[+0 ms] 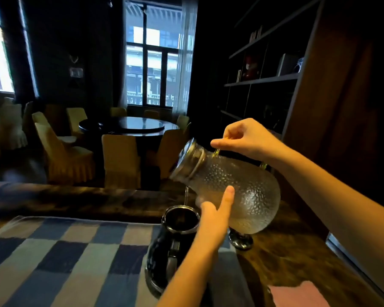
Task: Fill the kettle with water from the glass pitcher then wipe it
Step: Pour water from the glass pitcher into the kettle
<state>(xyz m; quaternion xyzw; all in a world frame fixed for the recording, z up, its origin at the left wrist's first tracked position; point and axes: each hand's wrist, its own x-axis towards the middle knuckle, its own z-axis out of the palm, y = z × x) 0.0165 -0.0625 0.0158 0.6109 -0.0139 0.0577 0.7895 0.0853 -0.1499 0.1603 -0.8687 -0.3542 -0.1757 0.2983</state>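
A textured glass pitcher (237, 191) with a metal lid is tilted to the left above a dark glossy kettle (171, 247). A thin stream of water (186, 196) falls from its spout into the kettle's open mouth. My right hand (246, 139) grips the pitcher's handle from above. My left hand (215, 216) presses flat against the underside of the pitcher's belly, fingers pointing up. The kettle stands at the right edge of a blue and grey checkered cloth (64, 262).
The kettle's dark round lid (241, 240) lies on the wooden table (286, 244) just right of the kettle. A pink cloth (297, 294) lies at the near right. Behind stand a round dining table (131, 126), covered chairs and a dark shelf unit (264, 80).
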